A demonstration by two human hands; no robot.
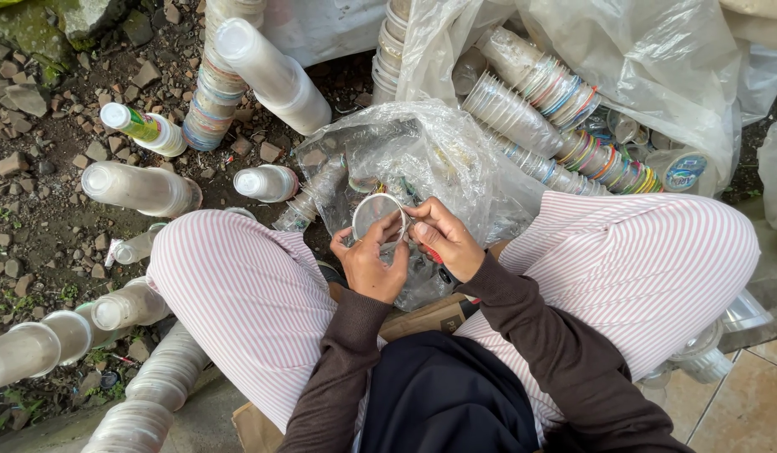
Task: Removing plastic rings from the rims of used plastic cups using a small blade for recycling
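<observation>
Between my knees I hold a clear plastic cup (374, 215), its round mouth turned up toward me. My left hand (370, 262) grips the cup from below and the left side. My right hand (443, 238) pinches at the cup's rim on the right, and a small red-handled object shows under its fingers; what it is I cannot tell. Both hands hover over a crumpled clear plastic bag (422, 155) that holds more cups.
Tall stacks of nested plastic cups (212, 92) stand and lie on the stony ground at left. More stacks with coloured rims (564, 126) lie in large plastic bags at upper right. I sit on cardboard (426, 317); tiled floor (740, 403) lies at lower right.
</observation>
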